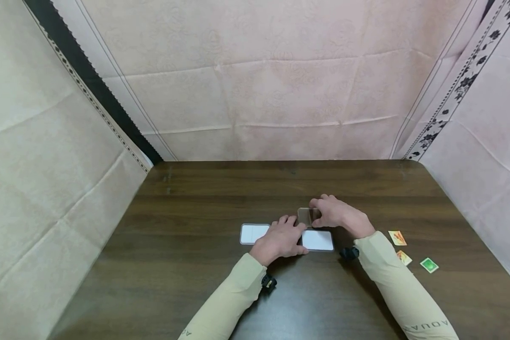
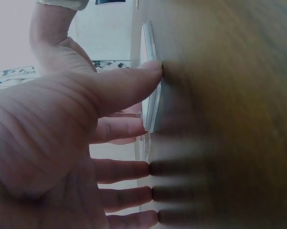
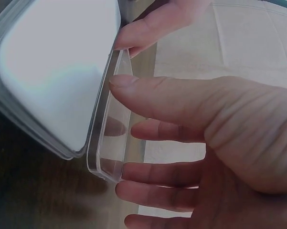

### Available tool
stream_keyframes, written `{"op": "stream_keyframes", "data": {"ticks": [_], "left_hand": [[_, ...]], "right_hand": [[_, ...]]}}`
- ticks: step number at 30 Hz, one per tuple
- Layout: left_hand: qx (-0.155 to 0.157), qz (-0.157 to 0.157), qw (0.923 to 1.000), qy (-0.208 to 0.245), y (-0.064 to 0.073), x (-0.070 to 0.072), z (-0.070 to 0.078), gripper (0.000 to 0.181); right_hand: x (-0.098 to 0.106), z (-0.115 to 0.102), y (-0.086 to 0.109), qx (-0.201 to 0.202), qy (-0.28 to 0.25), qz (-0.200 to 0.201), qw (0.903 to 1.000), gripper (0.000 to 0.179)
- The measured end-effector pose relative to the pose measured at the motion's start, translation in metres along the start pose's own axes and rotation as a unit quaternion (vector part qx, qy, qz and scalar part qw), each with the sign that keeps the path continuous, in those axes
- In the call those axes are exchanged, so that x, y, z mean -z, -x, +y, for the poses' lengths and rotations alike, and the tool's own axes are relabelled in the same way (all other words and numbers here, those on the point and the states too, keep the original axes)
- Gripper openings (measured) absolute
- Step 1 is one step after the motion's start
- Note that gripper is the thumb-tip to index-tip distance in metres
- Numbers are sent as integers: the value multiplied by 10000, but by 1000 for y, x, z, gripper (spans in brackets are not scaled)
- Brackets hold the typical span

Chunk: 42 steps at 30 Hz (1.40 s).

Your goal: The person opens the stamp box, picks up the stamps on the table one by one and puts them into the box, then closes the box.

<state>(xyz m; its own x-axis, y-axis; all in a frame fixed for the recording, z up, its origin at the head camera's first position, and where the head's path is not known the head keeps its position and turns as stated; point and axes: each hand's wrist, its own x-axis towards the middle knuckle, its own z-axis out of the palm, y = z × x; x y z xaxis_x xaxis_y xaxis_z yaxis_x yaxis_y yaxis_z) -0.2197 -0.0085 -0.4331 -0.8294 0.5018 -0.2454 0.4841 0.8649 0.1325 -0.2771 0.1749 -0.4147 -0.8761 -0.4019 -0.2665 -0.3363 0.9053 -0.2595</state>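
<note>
Two flat cases with white faces lie on the table, a left one and a right one. My left hand rests at the left end of the right case, its fingers fairly straight. Thumb and index finger touch this case near its edge, while the other fingertips meet the tabletop in the left wrist view. Just behind it, my right hand pinches a clear plastic case, thumb on the near side and fingers on the far side. The clear case stands close beside the white-faced one in the right wrist view.
Right of my right forearm lie two orange-and-yellow cards and a green card, one partly hidden by the sleeve. The brown wooden table is bordered by pale cloth walls at the back and sides.
</note>
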Motion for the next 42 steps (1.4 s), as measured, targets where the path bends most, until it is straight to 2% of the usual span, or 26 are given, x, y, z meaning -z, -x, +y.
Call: {"op": "stream_keyframes", "data": {"ticks": [5, 14, 20, 26, 42], "left_hand": [[-39, 2, 10000, -7, 2, 1, -3, 66], [-11, -148, 9988, 456, 10, 12, -14, 67], [-123, -34, 9980, 619, 18, 24, -19, 64], [-52, 186, 9981, 593, 29, 34, -29, 62], [2, 530, 9938, 981, 49, 39, -62, 61]], "right_hand": [[2, -2, 1, -37, 14, 34, 10000, 55], [4, -6, 3, 9, -126, 178, 9998, 52], [6, -8, 3, 157, -137, 390, 9990, 47], [8, -10, 3, 273, -164, 422, 9986, 48], [10, -30, 15, 767, -367, 625, 9944, 48]]}}
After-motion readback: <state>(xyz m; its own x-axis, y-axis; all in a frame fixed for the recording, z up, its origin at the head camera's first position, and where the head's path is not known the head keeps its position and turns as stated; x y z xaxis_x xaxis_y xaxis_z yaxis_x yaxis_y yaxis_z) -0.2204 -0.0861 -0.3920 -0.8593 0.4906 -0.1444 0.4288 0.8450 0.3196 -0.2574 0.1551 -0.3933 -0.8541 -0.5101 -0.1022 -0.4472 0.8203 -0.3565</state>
